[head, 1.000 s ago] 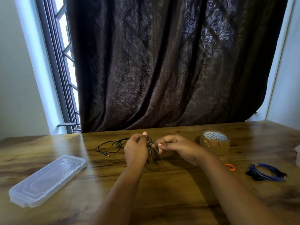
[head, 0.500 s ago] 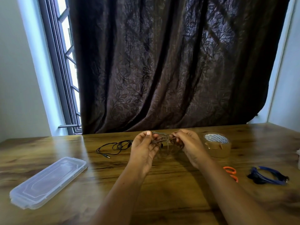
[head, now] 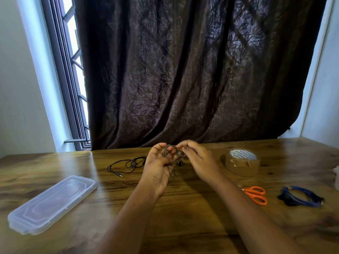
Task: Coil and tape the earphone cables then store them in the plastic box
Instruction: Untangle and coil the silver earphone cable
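My left hand (head: 159, 167) is raised palm-up over the wooden table (head: 183, 208) with a thin earphone cable (head: 167, 152) looped round its fingers. My right hand (head: 197, 158) pinches the same cable at the top of the loop; an earbud hangs below between the hands. A second black earphone cable (head: 128, 165) lies loose on the table just left of my left hand, its jack toward me. The clear plastic box (head: 52, 199) lies closed at the front left. A roll of brown tape (head: 242, 162) stands right of my right hand.
Orange-handled scissors (head: 255, 194) lie right of my right forearm. A blue and black cable bundle (head: 300, 197) lies further right. A pale object (head: 336, 177) shows at the right edge. A dark curtain (head: 183, 70) hangs behind the table, a window to its left.
The hands have come closer together again. The wide loop held between them half a second ago is now wound tightly round my left fingers.
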Demonstrator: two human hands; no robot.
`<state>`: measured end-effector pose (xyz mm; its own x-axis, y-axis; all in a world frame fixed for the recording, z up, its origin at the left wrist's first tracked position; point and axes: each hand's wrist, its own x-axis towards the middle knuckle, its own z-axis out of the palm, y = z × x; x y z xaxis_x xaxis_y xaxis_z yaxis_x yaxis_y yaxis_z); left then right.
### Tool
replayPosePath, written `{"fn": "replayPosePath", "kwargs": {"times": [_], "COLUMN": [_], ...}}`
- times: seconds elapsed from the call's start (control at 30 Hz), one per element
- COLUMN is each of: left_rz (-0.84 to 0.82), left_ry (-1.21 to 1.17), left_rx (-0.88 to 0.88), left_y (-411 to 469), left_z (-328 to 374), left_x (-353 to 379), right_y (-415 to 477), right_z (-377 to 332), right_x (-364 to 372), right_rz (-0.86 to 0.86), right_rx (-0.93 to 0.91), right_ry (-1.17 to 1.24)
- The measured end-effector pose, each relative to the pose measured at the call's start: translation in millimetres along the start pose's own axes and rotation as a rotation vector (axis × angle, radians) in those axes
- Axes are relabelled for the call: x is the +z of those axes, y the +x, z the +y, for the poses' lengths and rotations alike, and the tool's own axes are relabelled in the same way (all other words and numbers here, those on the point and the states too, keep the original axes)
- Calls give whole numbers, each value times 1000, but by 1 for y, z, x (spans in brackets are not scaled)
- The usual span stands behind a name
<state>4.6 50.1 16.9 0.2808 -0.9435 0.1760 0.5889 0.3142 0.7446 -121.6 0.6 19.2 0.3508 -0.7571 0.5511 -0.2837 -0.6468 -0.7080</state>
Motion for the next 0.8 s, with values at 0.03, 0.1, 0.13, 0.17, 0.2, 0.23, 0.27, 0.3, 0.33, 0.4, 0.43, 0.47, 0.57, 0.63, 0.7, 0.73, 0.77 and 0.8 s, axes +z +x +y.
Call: {"fn": "replayPosePath", "kwargs": {"times": [0.03,0.1,0.13,0.17,0.2,0.23,0.27,0.3,0.33,0.4,0.43,0.47,0.57,0.63,0.7,0.73,0.77,0.8], "left_rz": [-8,-22,-29,-34,-38,-40,-38,-24,6,79,109,127,108,57,39,54,82,116], "left_ry": [2,9,23,54,104,165,230,287,332,421,470,504,523,535,551,552,547,540], "left_rx": [1,3,2,1,-1,2,7,18,32,65,78,81,-4,-74,-86,-77,-68,-61], "left_y": [0,0,0,0,-1,-1,-1,-2,-1,-1,-1,0,-1,-3,-4,-3,-2,-1], "left_z": [0,1,1,-1,-2,-4,-6,-7,-8,-8,-8,-9,-9,-9,-9,-10,-9,-9], "left_x": [0,1,0,0,0,0,-1,-1,-2,-5,-6,-8,-10,-8,-8,-8,-8,-9], "right_y": [0,-1,-1,0,0,1,1,2,2,3,4,4,3,1,-2,-2,-3,-3], "right_z": [-3,-7,-8,-8,-8,-7,-6,-5,-4,-5,-6,-8,-11,-12,-12,-11,-12,-11], "right_x": [0,2,3,4,5,5,5,5,4,2,1,1,5,9,10,9,9,8], "right_rz": [-28,-83,-94,-101,-102,-103,-96,-81,-66,-46,-43,-46,-117,-184,-232,-242,-245,-243], "right_rx": [20,75,108,145,181,226,266,299,317,319,314,314,364,392,388,381,374,359], "right_ry": [9,-15,-44,-57,-34,23,98,175,243,355,393,417,475,510,488,450,402,352]}}
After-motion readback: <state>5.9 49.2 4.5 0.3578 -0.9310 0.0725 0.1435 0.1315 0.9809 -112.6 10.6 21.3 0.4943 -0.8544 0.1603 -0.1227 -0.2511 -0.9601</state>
